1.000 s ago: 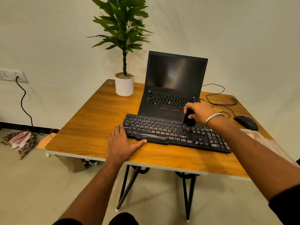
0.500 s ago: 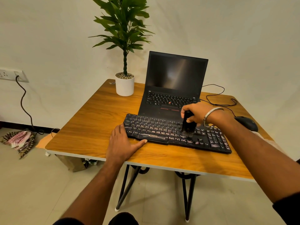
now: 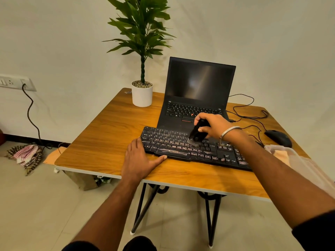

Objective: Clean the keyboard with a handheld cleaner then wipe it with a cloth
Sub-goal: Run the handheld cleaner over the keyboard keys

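Note:
A black keyboard (image 3: 170,144) with worn white key legends lies across the front of the wooden table (image 3: 101,142). My right hand (image 3: 213,124) grips a small black handheld cleaner (image 3: 196,134), tilted, its brush end down on the keys near the keyboard's middle. My left hand (image 3: 140,160) lies flat on the table at the keyboard's left end, thumb along its front edge. A pale cloth (image 3: 282,156) lies at the table's right edge, partly behind my right forearm.
An open black laptop (image 3: 197,91) stands right behind the keyboard. A white potted plant (image 3: 142,95) sits at the back left. A black mouse (image 3: 278,140) and cables (image 3: 248,113) lie at the right. Checked rags (image 3: 27,156) lie on the floor at the left.
My right hand has carried the cleaner leftward along the keys, from the right part of the keyboard towards its middle. The left hand has stayed in place.

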